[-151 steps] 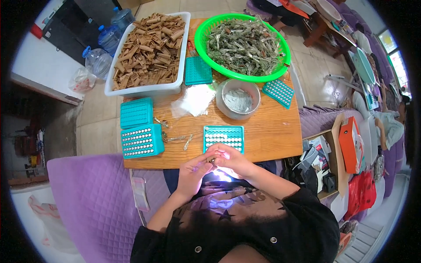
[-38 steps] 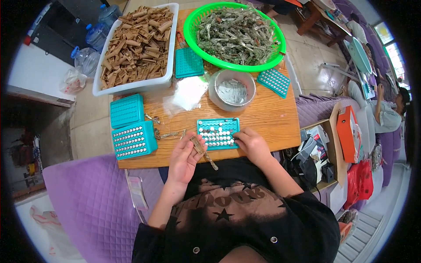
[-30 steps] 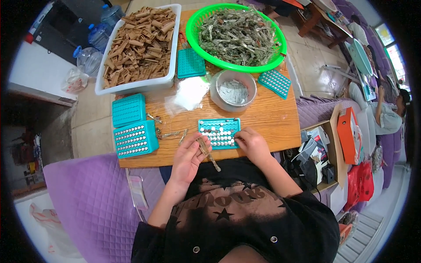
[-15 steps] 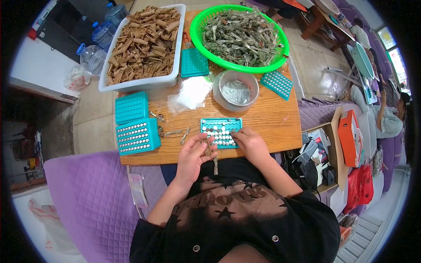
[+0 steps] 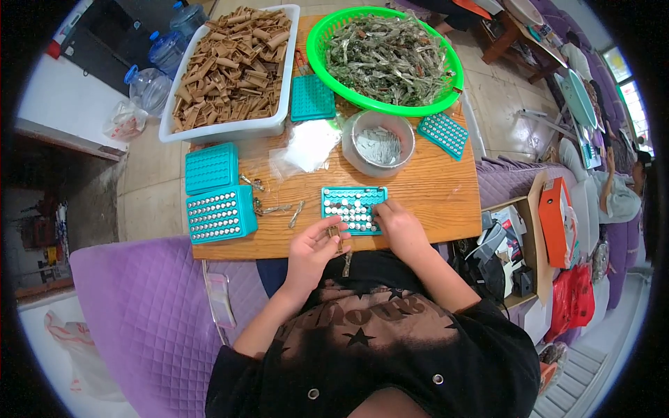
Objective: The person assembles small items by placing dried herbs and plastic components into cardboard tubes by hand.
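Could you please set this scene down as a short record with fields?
Left hand: holds a small brown piece, a clear strip hanging below
Right hand: fingertips at the right side of the front teal tray; whether anything is held is unclear
Front teal tray: partly filled with silvery discs
Left side: teal block with rows of silvery pieces, another teal tray behind it
Back left: white tub of brown parts
Back right: green basket of clear-wrapped pieces

Oh, right fingers (image 5: pixel 382 211) masked part of the teal tray (image 5: pixel 361 193), their grip unreadable; left fingers (image 5: pixel 326 224) covered some of the brown holder (image 5: pixel 334 233)!
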The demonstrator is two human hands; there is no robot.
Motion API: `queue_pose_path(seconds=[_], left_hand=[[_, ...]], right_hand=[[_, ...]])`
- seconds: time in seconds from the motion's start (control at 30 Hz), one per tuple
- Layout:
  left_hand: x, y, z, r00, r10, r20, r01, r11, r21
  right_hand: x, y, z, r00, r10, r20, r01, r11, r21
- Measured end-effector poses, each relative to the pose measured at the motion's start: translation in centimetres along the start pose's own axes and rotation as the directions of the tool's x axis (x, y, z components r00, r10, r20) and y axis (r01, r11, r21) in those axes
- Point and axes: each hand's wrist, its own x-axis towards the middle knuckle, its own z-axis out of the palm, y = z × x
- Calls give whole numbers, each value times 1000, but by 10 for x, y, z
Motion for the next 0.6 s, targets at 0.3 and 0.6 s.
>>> queue_pose_path(seconds=[0.3,0.6], left_hand=[[0,-8,4,999,2,53,-3,999,34],[-1,-9,8,998,57,32,-58,996,62]], right_hand=[[4,-35,-13,985,65,-160,17,884,467],[4,-52,-2,948,-99,-302,243,836,491]])
